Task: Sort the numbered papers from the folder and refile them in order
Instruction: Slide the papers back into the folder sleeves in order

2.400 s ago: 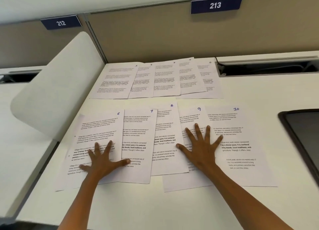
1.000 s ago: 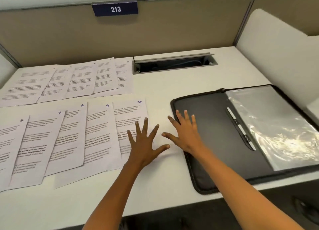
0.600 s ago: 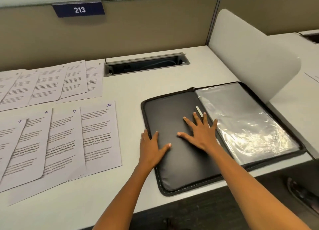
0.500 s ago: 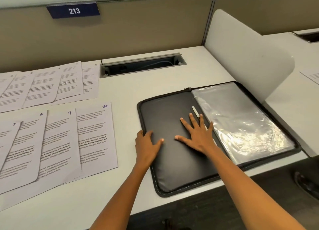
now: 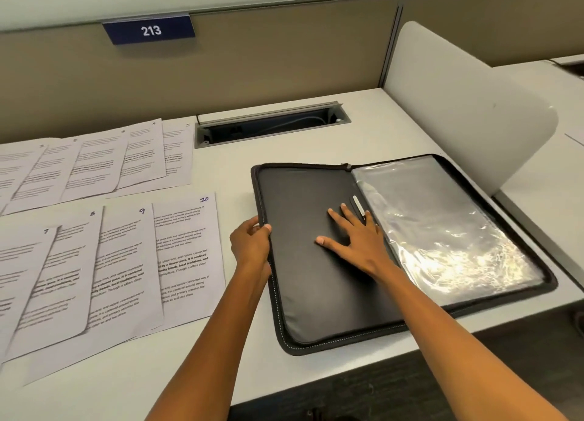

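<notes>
Folder (image 5: 316, 310), black, zippered, lying open at the surface's (image 5: 110, 389) near right edge; the near corner overhangs slightly. Left hand (image 5: 251, 242): fingers curled around the folder's left rim, gripping it. Right hand (image 5: 357, 237): fingers spread, palm flat on the left inner panel. Clear plastic sleeve (image 5: 442, 228) fills the right half. Numbered papers (image 5: 186, 256), near row overlapping, 7 to 10 legible, left of the folder. Far row (image 5: 94, 164) toward the back edge, numerals apparently up to 5, faint. Cable tray (image 5: 271, 126) and sign 213 (image 5: 148, 31) beyond.
</notes>
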